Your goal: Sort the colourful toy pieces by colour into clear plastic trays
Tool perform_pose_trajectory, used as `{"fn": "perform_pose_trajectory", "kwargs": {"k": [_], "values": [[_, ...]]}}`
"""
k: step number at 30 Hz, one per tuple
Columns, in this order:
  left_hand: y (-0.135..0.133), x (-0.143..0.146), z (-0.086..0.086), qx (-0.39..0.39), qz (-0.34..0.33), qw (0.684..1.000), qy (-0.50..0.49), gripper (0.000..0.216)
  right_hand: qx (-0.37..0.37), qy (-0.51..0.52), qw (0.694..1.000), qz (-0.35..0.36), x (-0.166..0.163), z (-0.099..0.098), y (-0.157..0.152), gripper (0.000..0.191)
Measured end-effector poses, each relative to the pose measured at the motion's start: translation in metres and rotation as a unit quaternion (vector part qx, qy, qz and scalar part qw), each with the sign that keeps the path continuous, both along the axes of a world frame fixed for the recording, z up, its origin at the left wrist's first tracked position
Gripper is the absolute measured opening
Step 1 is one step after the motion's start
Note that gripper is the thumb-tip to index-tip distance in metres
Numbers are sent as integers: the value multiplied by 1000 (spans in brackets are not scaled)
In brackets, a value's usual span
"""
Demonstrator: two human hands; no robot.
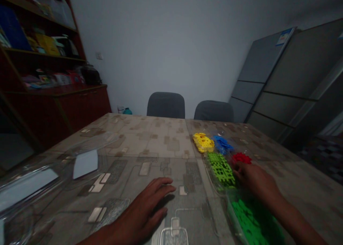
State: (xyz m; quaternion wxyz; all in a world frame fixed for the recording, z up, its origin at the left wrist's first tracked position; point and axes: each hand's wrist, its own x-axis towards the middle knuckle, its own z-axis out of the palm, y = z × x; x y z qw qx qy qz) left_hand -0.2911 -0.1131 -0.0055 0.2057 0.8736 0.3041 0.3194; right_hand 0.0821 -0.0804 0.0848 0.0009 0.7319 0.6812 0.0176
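Observation:
My left hand (150,209) is over the near middle of the table, fingers stretched out and apart, with nothing in it. On the right, my right hand (254,180) reaches in with its fingers curled together between the light green plastic pieces (221,170) and the red toothed pieces (242,158). What its fingertips grip, if anything, is hidden. The light green pieces lie in a clear tray. Below my right wrist stands a clear box with bright green pieces (248,221), partly covered by the forearm. Farther back are yellow pieces (203,142) and blue pieces (223,145).
A patterned cloth covers the table (160,141). Clear plastic lids or trays with a white card (85,164) lie on the left. Two grey chairs (166,105) stand behind the far edge. A dark red cabinet (83,107) is at the left.

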Motion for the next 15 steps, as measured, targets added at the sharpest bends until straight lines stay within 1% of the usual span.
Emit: {"fn": "perform_pose_trajectory", "kwargs": {"k": [3,7,10,11,13,15], "values": [[0,0,-3,3,-2,1000,-5,62,-3,8,1000,28,-6,1,6,21],[0,0,-4,-2,-3,1000,-5,59,-14,8,1000,25,-7,3,12,23],[0,-1,-5,6,0,1000,-4,57,-3,21,999,37,-4,8,13,28],[0,-2,-5,8,2,1000,-2,57,10,44,998,49,-5,12,11,30],[0,-2,-3,17,0,1000,2,57,50,130,986,89,-12,23,3,32],[-1,-1,0,22,-3,1000,14,58,93,252,954,133,-25,37,-14,33]]}}
